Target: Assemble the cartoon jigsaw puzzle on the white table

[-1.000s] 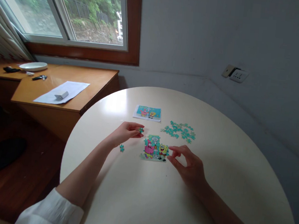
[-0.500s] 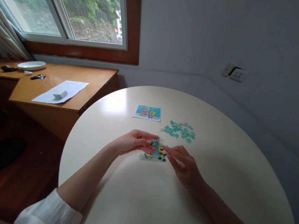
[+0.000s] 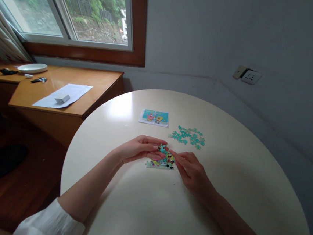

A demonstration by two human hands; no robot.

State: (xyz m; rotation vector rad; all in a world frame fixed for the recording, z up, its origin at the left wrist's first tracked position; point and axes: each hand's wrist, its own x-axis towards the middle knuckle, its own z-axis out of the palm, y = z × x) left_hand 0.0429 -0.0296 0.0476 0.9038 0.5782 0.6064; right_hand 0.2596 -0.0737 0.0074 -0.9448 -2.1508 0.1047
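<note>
A partly joined jigsaw puzzle (image 3: 170,162) with cartoon figures lies flat on the white table, a yellow square figure at its right. My left hand (image 3: 145,149) reaches over it from the left, its fingers closed around a small teal puzzle piece (image 3: 162,148). Those fingers hide the upper left of the puzzle. From the right comes my right hand (image 3: 192,168), index finger stretched to the puzzle's upper right and thumb apart near its right edge. I see nothing held in that hand, though its fingertips are small in view.
Beyond the hands, several loose teal puzzle pieces (image 3: 189,136) lie in a cluster. A picture card (image 3: 154,117) of the same figures is left of them. The round white table (image 3: 226,139) stands near a wooden desk (image 3: 104,86) holding paper (image 3: 77,90) and a white plate (image 3: 32,68).
The right index finger has shifted slightly up along the puzzle, showing more of the yellow figure. The left hand has turned its piece a little and stays in nearly the same spot.
</note>
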